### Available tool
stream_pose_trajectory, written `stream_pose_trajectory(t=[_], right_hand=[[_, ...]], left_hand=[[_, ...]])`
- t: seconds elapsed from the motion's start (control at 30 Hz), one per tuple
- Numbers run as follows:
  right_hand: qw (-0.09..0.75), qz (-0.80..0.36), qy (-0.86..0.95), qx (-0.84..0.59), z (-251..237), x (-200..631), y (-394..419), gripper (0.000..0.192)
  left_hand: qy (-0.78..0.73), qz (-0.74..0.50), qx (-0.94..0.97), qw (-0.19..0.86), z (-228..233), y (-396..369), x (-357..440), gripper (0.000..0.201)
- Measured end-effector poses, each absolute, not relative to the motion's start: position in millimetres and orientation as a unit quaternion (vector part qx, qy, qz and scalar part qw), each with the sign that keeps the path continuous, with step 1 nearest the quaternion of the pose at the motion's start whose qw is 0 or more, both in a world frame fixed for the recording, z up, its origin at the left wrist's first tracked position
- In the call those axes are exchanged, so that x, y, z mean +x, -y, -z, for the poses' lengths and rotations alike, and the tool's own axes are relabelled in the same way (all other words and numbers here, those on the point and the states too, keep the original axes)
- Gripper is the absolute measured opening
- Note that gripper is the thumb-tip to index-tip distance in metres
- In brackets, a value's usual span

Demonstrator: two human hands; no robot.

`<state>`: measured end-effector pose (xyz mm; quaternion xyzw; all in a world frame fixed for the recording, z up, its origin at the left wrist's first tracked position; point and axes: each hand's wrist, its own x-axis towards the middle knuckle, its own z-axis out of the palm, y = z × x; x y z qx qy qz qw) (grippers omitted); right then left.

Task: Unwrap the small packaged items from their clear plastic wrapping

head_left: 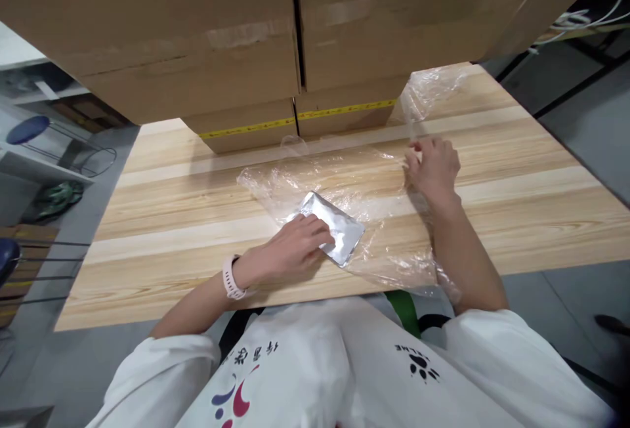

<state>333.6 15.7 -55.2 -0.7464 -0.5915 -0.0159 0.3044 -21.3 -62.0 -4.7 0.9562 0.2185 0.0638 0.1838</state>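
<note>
Two different grips we're running at once: our right hand (434, 167) is pinching a bit of clear plastic film (354, 199), thumb and curled fingers pressed together, off to the right of the silver pouch (344, 230) and a little beyond it. Our left hand (305, 241) is resting over the pouch's left side, fingers close together and slightly bent. Its thumb isn't really showing, so honestly we can't tell if we're pinching the thing or just pressing on it. The pouch itself is lying askew on the wooden table (162, 244), looking shiny and foil-like, with straight edges and a bright glare near our fingers. The crinkly film is spreading out left, right and beyond the pouch, catching light all over. Past the pouch, cardboard boxes (246, 83) are standing, with yellow tape (349, 109) running across them.
</note>
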Motion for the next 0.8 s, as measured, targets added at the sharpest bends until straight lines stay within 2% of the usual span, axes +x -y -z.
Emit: stream_pose_trajectory(t=[0.07,0.13,0.23,0.3,0.43,0.5,0.6,0.8], right_hand=[[0.348,0.014,0.624,-0.700,45,315,-7,0.022],[0.373,-0.106,0.672,-0.631,39,291,4,0.021],[0.338,-0.324,0.712,-0.523,39,258,19,0.018],[0.301,-0.379,0.731,-0.481,45,245,23,0.017],[0.278,-0.355,0.765,-0.459,57,241,20,0.017],[0.281,-0.346,0.769,-0.459,59,242,17,0.018],[0.285,-0.334,0.773,-0.457,60,243,16,0.019],[0.281,-0.334,0.766,-0.471,61,241,16,0.020]], left_hand=[[-0.224,-0.103,0.956,0.161,3,52,-16,0.021],[-0.232,-0.122,0.957,0.125,3,42,-9,0.023],[-0.260,-0.075,0.959,0.087,2,34,-2,0.024],[-0.283,-0.024,0.954,0.094,-1,34,-5,0.021],[-0.308,0.028,0.933,0.184,-7,45,-22,0.017],[-0.310,0.035,0.928,0.204,-6,53,-34,0.022],[-0.310,0.024,0.932,0.186,0,68,-54,0.027],[-0.361,-0.005,0.925,0.117,13,108,-100,0.026]])
